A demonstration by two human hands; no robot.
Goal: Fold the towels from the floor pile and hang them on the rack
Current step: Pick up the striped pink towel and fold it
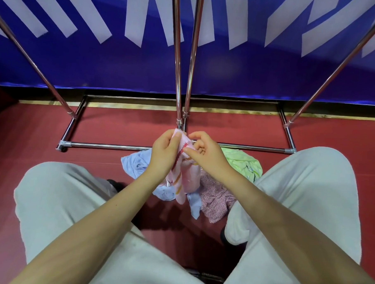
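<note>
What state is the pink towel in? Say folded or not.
Not folded: the pink towel hangs bunched from the left hand and right hand, which pinch its top edge.

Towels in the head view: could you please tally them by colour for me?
Pink striped towel, held by the left hand and right hand: 1
Blue towel: 1
Green towel: 1
Pink speckled towel: 1
Total: 4
</note>
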